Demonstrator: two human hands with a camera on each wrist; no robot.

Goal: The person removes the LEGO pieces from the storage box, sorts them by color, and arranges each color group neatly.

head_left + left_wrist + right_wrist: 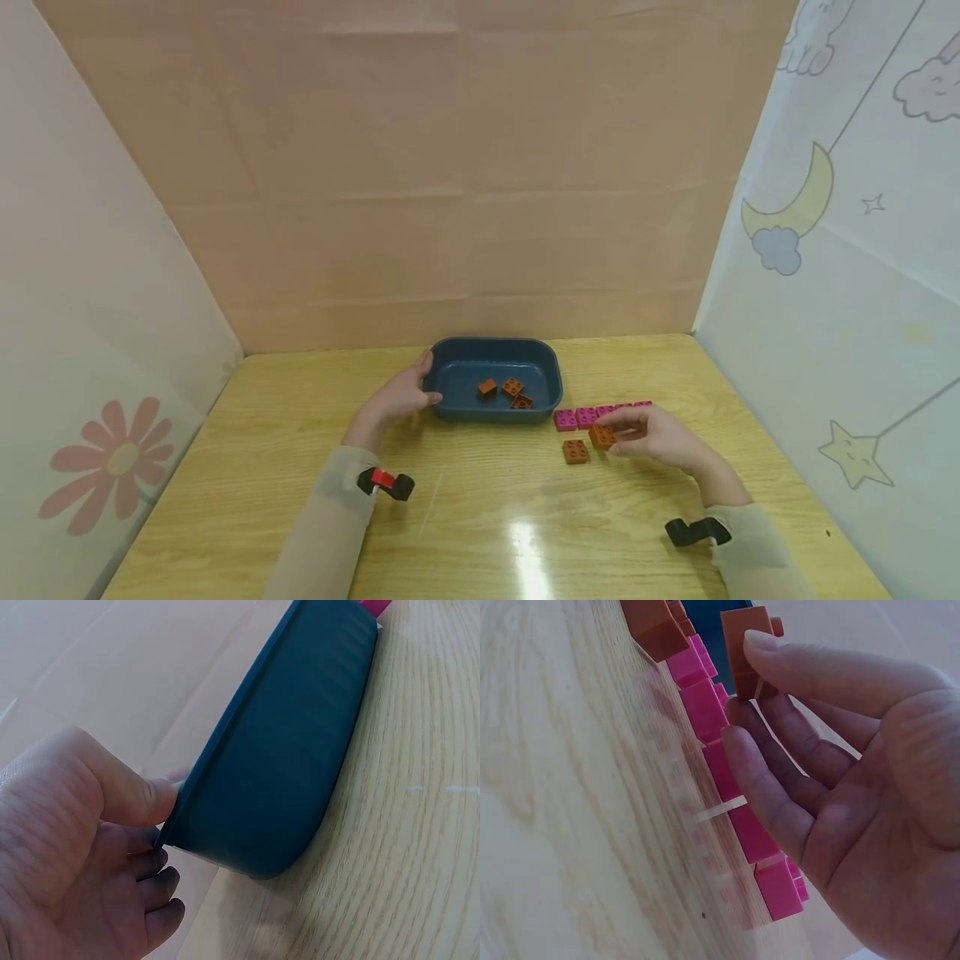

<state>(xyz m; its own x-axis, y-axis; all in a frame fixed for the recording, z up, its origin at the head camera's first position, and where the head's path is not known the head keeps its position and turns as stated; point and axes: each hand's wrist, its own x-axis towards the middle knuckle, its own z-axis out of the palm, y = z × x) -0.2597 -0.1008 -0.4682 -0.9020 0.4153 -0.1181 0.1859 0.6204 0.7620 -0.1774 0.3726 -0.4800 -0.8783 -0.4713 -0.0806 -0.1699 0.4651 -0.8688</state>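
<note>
My left hand (397, 393) pinches the left end of a dark blue plastic tray (495, 414), thumb over the rim in the left wrist view. Inside the tray lie three orange-brown building blocks (513, 386), turned different ways. My right hand (660, 435) holds another orange-brown building block (744, 656) between thumb and fingertips, just over the table. To its left in the head view, one more orange-brown block (575, 452) sits on the table, studs up. Behind the held block runs a row of several pink blocks (566, 419), partly hidden by the right hand.
The wooden table (465, 517) ends at a tan paper-covered wall (465, 208). White printed sheets stand at the left (90, 333) and right (847, 333). The tray is near the back edge, with the pink row beside its front right corner.
</note>
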